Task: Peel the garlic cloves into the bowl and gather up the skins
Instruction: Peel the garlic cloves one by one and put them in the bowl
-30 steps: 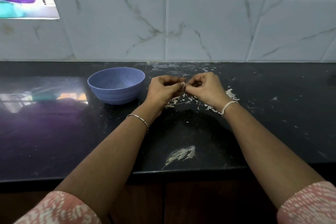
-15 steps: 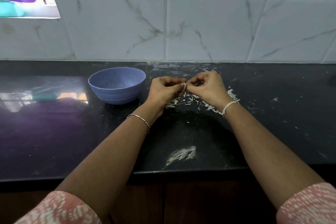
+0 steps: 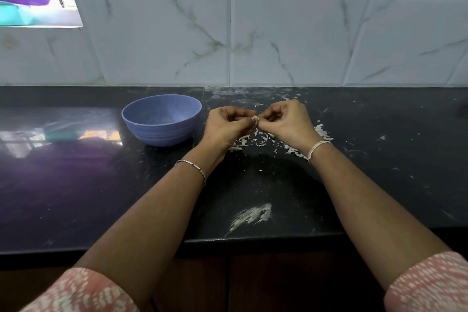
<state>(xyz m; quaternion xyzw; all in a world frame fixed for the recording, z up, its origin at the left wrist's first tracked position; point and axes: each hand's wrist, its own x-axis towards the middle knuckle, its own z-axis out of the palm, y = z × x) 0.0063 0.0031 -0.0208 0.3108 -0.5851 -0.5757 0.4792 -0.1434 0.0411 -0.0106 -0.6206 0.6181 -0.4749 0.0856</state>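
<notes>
From my remote seat I see both hands raised just above the dark surface (image 3: 76,185), meeting at their fingertips. The left hand (image 3: 229,123) has its fingers curled in and pinches a small pale garlic clove (image 3: 254,119) at the tips; the right hand (image 3: 283,121) is curled too, and its thumb and forefinger are clamped on the same clove from the other side. The clove is too small for me to tell how much skin is on it. Directly below the hands a loose scatter of white skins (image 3: 263,138) lies on the surface, spreading toward the right wrist. The blue bowl (image 3: 162,134) stands upright just left of the left hand, apart from it; I cannot make out what is inside. A thin metal bracelet (image 3: 192,166) circles the left wrist and a white thread band (image 3: 319,147) the right. Nearer the front edge there is a pale smear (image 3: 253,215) on the surface. Behind everything rises a marbled tiled wall (image 3: 278,33).
</notes>
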